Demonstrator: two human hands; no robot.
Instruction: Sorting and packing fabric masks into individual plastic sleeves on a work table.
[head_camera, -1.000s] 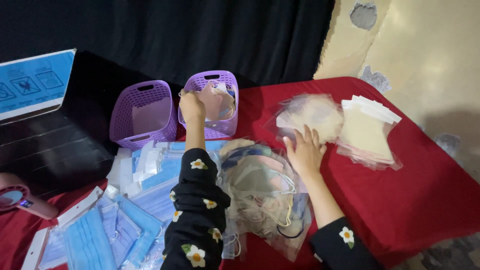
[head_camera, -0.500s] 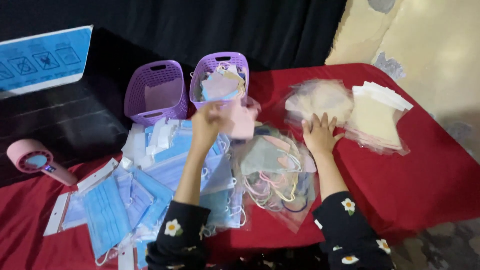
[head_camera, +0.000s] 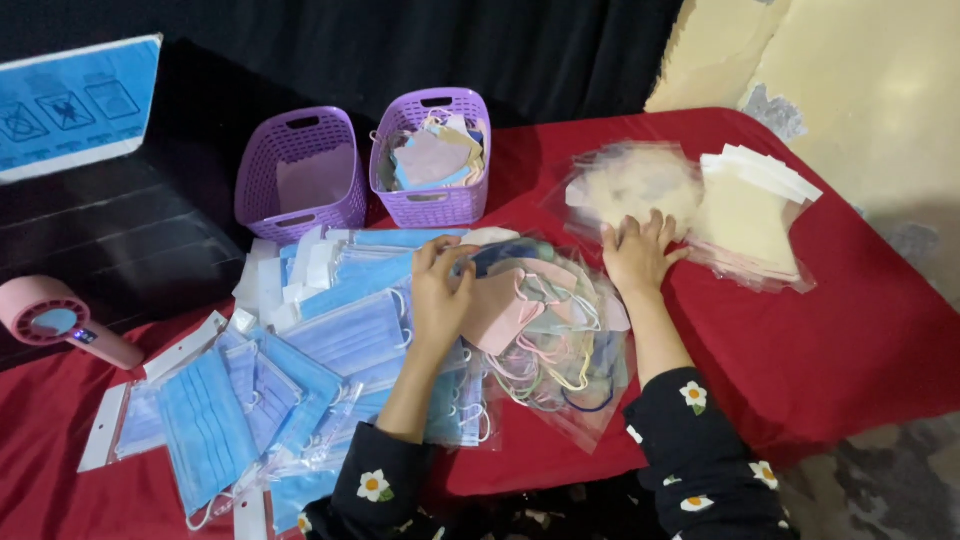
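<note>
Our left hand (head_camera: 440, 290) pinches the pink mask (head_camera: 497, 305), which sits nearer us than the full basket (head_camera: 432, 160). Our right hand (head_camera: 637, 255) lies flat and empty, right of the mask.

Table (head_camera: 860, 330) draped in a red cloth, with a black cloth (head_camera: 150, 240) over its far left part. On the red cloth, left to right: a heap of bagged blue masks (head_camera: 300, 370); a heap of bagged pastel masks (head_camera: 550, 340); a clear bag of pale round masks (head_camera: 630, 185); a stack of cream packets (head_camera: 750, 215) touching that bag. At the rear, side by side: an empty purple basket (head_camera: 300, 175) and a purple basket of masks (head_camera: 432, 160). A pink handheld fan (head_camera: 55, 320) lies at the left, across the edge where the two cloths meet.
</note>
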